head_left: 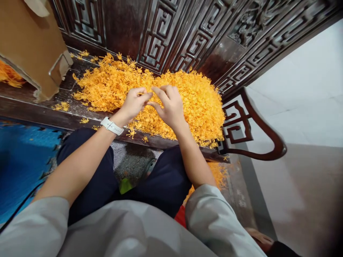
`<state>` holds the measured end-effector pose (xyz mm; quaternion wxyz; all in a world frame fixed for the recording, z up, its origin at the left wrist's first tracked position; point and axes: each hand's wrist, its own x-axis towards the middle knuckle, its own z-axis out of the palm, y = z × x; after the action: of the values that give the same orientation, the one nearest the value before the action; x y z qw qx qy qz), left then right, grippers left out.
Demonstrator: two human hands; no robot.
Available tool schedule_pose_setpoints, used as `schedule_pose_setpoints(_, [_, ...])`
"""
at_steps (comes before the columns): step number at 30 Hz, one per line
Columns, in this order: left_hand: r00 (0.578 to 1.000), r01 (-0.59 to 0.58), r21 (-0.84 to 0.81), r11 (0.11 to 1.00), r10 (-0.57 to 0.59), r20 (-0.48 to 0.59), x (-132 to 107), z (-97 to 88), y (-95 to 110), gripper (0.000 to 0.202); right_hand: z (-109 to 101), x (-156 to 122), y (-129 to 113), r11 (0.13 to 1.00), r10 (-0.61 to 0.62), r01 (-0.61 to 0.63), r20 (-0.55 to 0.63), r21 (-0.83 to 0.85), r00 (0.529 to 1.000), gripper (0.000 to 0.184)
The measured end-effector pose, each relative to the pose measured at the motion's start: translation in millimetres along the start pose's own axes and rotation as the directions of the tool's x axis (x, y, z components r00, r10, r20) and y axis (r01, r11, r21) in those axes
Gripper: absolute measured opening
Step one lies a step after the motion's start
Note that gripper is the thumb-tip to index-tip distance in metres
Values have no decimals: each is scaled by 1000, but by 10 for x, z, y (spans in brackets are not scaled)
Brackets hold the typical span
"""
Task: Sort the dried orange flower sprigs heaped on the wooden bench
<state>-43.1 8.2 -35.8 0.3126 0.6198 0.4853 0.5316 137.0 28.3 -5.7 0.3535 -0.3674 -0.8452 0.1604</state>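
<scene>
My left hand (136, 102), with a white watch (112, 126) on its wrist, is closed in a pinch above a large heap of orange-yellow plastic flower pieces (200, 107). Whatever small thing its fingertips hold is too hidden to make out. Facing it, my right hand (170, 105) has bent fingers, with thumb and forefinger apart around the left fingertips. The heap spreads under and behind both hands. Each piece looks like a small branching spray, and a few loose ones (131, 132) lie along the bench's front edge.
The heap lies on a dark wooden bench (80, 123) with a carved lattice back (160, 32) and a curved armrest (276, 148). At left stands a cardboard box (32, 39) near more orange pieces. A blue mat (26, 157) covers the floor at left; more pieces (218, 175) lie below right.
</scene>
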Motion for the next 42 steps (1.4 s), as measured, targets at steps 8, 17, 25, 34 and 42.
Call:
schedule_pose_setpoints(8, [982, 105, -175, 979, -74, 174, 34, -215, 54, 45, -842, -2, 769, 940, 138, -316, -701, -130, 699, 48])
schedule_pose_setpoints(17, [956, 290, -470, 834, -270, 110, -4, -181, 262, 45, -676, -83, 1007, 936, 199, -322, -536, -144, 820, 74])
schedule_pose_setpoints(25, [942, 216, -215, 952, -146, 301, -76, -35, 218, 45, -315, 97, 596, 943, 154, -112, -111, 315, 982, 62])
schedule_pose_setpoints(34, [944, 317, -402, 859, -246, 219, -69, 21, 171, 42, -910, -149, 1440, 864, 370, -501, -607, -55, 704, 73])
schedule_pose_setpoints(42, [968, 245, -399, 884, -202, 146, -85, 144, 140, 46, -249, 17, 258, 610, 393, -449, 242, 653, 887, 67])
